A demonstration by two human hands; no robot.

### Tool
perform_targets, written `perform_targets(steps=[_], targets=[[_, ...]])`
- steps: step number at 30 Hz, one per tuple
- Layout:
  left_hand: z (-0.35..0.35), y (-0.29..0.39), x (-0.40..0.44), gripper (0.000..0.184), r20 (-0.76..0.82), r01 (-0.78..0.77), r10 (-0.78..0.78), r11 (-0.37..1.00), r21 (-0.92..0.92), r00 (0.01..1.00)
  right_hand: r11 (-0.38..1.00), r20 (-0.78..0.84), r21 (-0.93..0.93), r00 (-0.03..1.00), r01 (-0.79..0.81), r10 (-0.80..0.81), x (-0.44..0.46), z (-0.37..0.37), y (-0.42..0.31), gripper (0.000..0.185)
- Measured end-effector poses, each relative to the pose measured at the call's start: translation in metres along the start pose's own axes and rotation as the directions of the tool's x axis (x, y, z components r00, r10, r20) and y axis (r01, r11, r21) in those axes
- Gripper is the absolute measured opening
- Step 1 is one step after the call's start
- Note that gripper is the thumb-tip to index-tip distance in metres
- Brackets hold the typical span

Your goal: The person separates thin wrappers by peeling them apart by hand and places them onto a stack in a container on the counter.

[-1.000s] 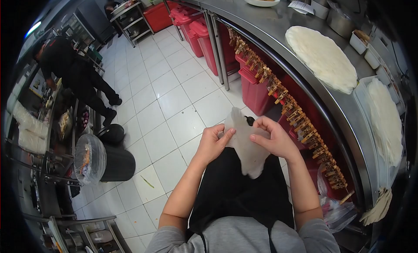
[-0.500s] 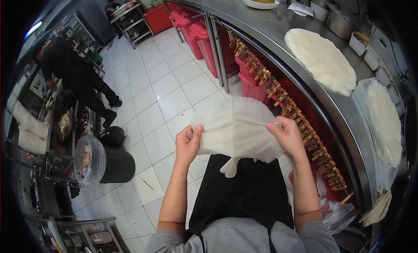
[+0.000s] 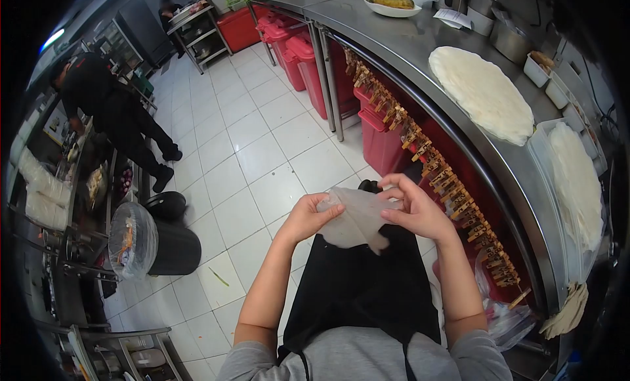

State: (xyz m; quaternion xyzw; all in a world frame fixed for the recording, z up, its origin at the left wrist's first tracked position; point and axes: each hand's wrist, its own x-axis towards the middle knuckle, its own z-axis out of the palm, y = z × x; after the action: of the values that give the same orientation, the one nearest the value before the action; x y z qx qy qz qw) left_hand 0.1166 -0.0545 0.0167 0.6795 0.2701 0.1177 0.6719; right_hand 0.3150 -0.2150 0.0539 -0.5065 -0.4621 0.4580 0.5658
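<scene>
A thin, translucent white wrapper sheet (image 3: 353, 218) hangs folded in front of my black apron, with a small flap dangling at its lower edge. My left hand (image 3: 306, 218) pinches its left side, thumb on top. At the right edge, the thumb and a finger of my right hand (image 3: 420, 209) hold it, while the index finger is raised and bent. On the steel counter to my right lies a flat pile of round white sheets (image 3: 482, 95). A clear plastic container (image 3: 546, 177) beside it holds more white sheets (image 3: 575, 177).
Wooden clothespins (image 3: 453, 190) line the rail under the counter (image 3: 374, 36). Red lidded bins (image 3: 380, 138) stand beneath it. A black bin with a clear liner (image 3: 176, 246) is on the left floor. A co-worker in black (image 3: 108, 105) bends over the left-hand shelves.
The sheet was spread wide between both hands; now it is folded smaller. My hands have come closer together, the left moving right and the right moving slightly left.
</scene>
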Motion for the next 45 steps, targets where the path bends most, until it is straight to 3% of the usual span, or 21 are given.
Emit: perform_targets(steps=[3, 4, 7, 8, 11, 13, 15, 18, 22, 25, 30, 33, 37, 42, 45], targets=[[0.009, -0.002, -0.001, 0.025, -0.011, -0.074, 0.074, 0.996, 0.055, 0.997, 0.919, 0.018, -0.393, 1.0, 0.031, -0.026, 0.003, 0.01, -0.016, 0.059], [0.01, 0.0, -0.002, 0.025, -0.018, -0.094, 0.096, 0.991, 0.09, 0.995, 0.737, 0.093, -0.585, 0.931, 0.338, -0.353, 0.011, 0.013, 0.0, 0.052], [0.008, 0.013, -0.009, 0.026, -0.08, -0.078, 0.101, 0.965, 0.249, 0.992, 0.725, 0.227, -0.591, 0.935, 0.354, -0.272, 0.016, 0.011, 0.01, 0.034], [0.006, 0.017, -0.012, 0.027, -0.116, -0.081, 0.119, 0.953, 0.292, 0.986, 0.76, 0.157, -0.55, 0.937, 0.347, -0.314, 0.016, 0.013, 0.012, 0.027], [-0.003, 0.024, -0.02, 0.028, -0.195, -0.06, 0.153, 0.907, 0.417, 0.969, 0.811, 0.055, -0.476, 0.932, 0.34, -0.358, 0.014, 0.003, 0.007, 0.034], [-0.01, 0.028, -0.023, 0.028, -0.217, -0.023, 0.149, 0.868, 0.496, 0.965, 0.804, 0.068, -0.489, 0.934, 0.338, -0.351, 0.012, -0.002, 0.001, 0.032], [-0.011, 0.028, -0.024, 0.029, -0.25, -0.043, 0.184, 0.876, 0.481, 0.951, 0.762, 0.132, -0.531, 0.925, 0.371, -0.357, 0.01, -0.012, 0.0, 0.031], [-0.02, 0.027, -0.025, 0.029, -0.298, -0.053, 0.218, 0.878, 0.476, 0.929, 0.769, 0.066, -0.567, 0.947, 0.295, -0.315, 0.005, -0.024, 0.007, 0.027], [-0.039, 0.016, -0.028, 0.028, -0.391, 0.008, 0.183, 0.899, 0.438, 0.902, 0.871, -0.114, -0.487, 0.985, 0.056, -0.127, -0.005, -0.04, -0.002, 0.022], [-0.053, 0.008, -0.032, 0.027, -0.461, -0.055, 0.249, 0.918, 0.393, 0.852, 0.888, -0.184, -0.443, 0.956, 0.126, -0.227, -0.014, -0.053, 0.004, 0.021], [-0.087, -0.011, -0.047, 0.023, -0.547, -0.019, 0.239, 0.926, 0.376, 0.802, 0.917, -0.327, -0.394, 0.923, 0.064, -0.205, -0.032, -0.081, 0.002, 0.02], [-0.103, -0.024, -0.056, 0.023, -0.604, -0.09, 0.264, 0.949, 0.303, 0.752, 0.943, -0.372, -0.326, 0.907, 0.069, -0.195, -0.041, -0.091, -0.001, 0.019], [-0.131, -0.035, -0.078, 0.023, -0.657, -0.054, 0.247, 0.953, 0.3, 0.712, 0.936, -0.461, -0.345, 0.856, 0.069, -0.233, -0.049, -0.104, 0.0, 0.019], [-0.161, -0.057, -0.098, 0.03, -0.689, 0.15, 0.144, 0.926, 0.348, 0.711, 0.906, -0.412, -0.422, 0.891, -0.001, -0.191, -0.05, -0.103, 0.003, 0.023], [-0.138, -0.06, -0.085, 0.033, -0.658, 0.252, 0.176, 0.827, 0.502, 0.732, 0.898, -0.386, -0.439, 0.907, -0.019, -0.17, -0.045, -0.094, 0.008, 0.026]])
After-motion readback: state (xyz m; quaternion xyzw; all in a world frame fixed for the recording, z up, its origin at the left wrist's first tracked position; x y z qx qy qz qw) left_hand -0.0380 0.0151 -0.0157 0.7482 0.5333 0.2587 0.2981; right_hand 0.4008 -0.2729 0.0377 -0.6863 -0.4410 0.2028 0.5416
